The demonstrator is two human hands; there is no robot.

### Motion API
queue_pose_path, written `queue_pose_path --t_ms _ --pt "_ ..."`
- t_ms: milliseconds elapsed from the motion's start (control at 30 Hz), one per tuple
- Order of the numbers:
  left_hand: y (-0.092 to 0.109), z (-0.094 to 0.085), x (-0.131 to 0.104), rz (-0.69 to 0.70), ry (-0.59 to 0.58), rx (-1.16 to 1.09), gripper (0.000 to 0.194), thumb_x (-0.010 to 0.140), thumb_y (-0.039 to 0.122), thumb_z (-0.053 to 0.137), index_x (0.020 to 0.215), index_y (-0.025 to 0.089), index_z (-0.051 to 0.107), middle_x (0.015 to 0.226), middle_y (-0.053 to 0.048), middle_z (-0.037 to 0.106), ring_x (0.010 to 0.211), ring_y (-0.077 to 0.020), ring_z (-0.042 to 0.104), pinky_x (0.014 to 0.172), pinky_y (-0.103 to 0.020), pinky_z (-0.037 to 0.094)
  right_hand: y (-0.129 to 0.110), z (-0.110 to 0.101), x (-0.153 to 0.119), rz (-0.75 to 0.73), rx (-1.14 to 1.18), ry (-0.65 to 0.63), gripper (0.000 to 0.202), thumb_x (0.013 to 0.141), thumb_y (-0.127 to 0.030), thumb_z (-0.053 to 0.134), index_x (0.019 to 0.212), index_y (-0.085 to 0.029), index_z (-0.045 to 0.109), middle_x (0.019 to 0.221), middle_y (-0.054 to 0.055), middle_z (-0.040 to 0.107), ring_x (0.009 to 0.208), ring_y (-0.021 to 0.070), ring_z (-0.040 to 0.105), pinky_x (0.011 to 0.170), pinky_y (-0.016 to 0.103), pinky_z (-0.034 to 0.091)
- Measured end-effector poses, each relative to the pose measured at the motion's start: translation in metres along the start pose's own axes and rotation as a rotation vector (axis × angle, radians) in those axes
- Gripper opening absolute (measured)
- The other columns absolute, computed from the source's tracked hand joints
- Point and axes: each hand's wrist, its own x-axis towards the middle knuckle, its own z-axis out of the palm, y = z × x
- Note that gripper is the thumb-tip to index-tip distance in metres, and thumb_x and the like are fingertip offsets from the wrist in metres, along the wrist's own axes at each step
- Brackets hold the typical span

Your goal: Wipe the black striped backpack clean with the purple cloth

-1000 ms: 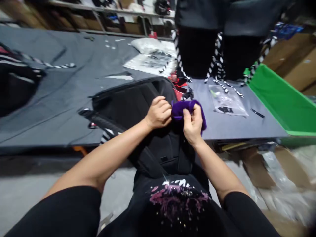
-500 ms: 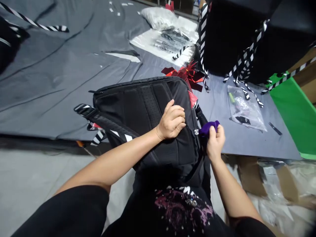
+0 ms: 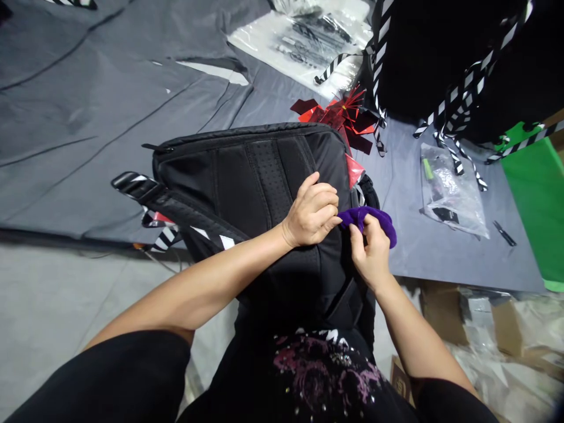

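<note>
A black backpack (image 3: pixel 231 182) lies back panel up against my body at the table's edge, with its straps trailing off the sides. Over its right side, my right hand (image 3: pixel 372 247) pinches a purple velvety cloth (image 3: pixel 385 223), whose exact kind I cannot make out. My left hand (image 3: pixel 312 212) rests above the back panel with curled fingers, its thumb and fingertips closed on the cloth's left end. Red tinsel-like decoration (image 3: pixel 343 111) sticks out past the backpack's upper right corner. Black-and-white striped ribbon (image 3: pixel 165 238) hangs at the lower left.
Grey cloth covers the table (image 3: pixel 110 106). Clear plastic packaging (image 3: pixel 304 41) lies at the back. Large black bags (image 3: pixel 432 53) with striped ribbons stand at the back right, near a clear bag (image 3: pixel 453 191), a small dark tool (image 3: pixel 504 233) and a green bin (image 3: pixel 531 200). Cardboard boxes (image 3: pixel 445 314) sit below.
My right hand has moved left with the purple cloth, bringing it to my left hand's fingertips. More of the cloth shows now. The view has shifted slightly.
</note>
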Motion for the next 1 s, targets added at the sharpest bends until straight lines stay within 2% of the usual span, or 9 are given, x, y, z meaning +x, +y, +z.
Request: queue_pose_path --t_ms 200,400,600,833,900,1000 --pt "-0.002 0.006 -0.002 0.012 0.034 0.022 0.022 0.094 0.033 0.044 0.079 0.02 0.054 0.087 0.0 0.06 0.101 -0.0178 0.057 0.113 -0.046 0.034 0.0 0.003 -0.002 0.003 0.008 0.013 0.015 0.092 -0.023 0.051 0.106 -0.018 0.051 0.074 0.0 0.056 0.062 0.0146 0.053 0.061 0.029 0.044" --pt "-0.002 0.006 -0.003 0.011 0.014 0.023 0.02 0.093 0.033 0.047 0.079 0.021 0.055 0.087 0.001 0.06 0.102 -0.0169 0.058 0.113 -0.045 0.035 -0.005 0.003 -0.001 0.027 -0.028 0.043 0.005 0.092 -0.02 0.05 0.097 -0.019 0.051 0.067 -0.003 0.048 0.057 0.013 0.047 0.057 0.027 0.04" --pt "-0.002 0.008 -0.002 0.008 0.017 0.043 0.019 0.093 0.033 0.046 0.079 0.022 0.054 0.085 0.001 0.061 0.099 -0.0174 0.059 0.111 -0.045 0.037 -0.003 0.004 -0.004 -0.003 -0.065 0.023 0.008 0.092 -0.02 0.049 0.1 -0.019 0.05 0.065 -0.003 0.048 0.057 0.0142 0.048 0.059 0.029 0.041" --pt "-0.002 0.008 -0.002 -0.004 0.015 0.031 0.018 0.093 0.032 0.046 0.079 0.023 0.054 0.085 0.001 0.061 0.099 -0.0176 0.059 0.111 -0.045 0.036 0.002 0.003 -0.012 -0.018 -0.093 0.011 0.013 0.092 -0.021 0.048 0.104 -0.019 0.052 0.068 0.0 0.055 0.061 0.0176 0.054 0.063 0.033 0.046" --pt "-0.002 0.007 -0.002 0.001 0.013 0.027 0.019 0.093 0.033 0.046 0.079 0.023 0.054 0.084 0.002 0.061 0.098 -0.0174 0.06 0.11 -0.044 0.037 0.005 -0.004 -0.017 0.048 -0.088 0.01 0.013 0.092 -0.023 0.05 0.103 -0.019 0.053 0.072 0.002 0.058 0.063 0.018 0.056 0.063 0.034 0.048" --pt "-0.002 0.007 -0.002 -0.019 0.01 0.031 0.02 0.093 0.034 0.045 0.078 0.024 0.053 0.084 0.002 0.062 0.099 -0.017 0.06 0.11 -0.044 0.037 0.009 -0.016 -0.019 0.158 0.069 -0.042 0.026 0.091 -0.025 0.052 0.117 -0.019 0.052 0.098 0.008 0.065 0.082 0.0202 0.063 0.075 0.037 0.052"
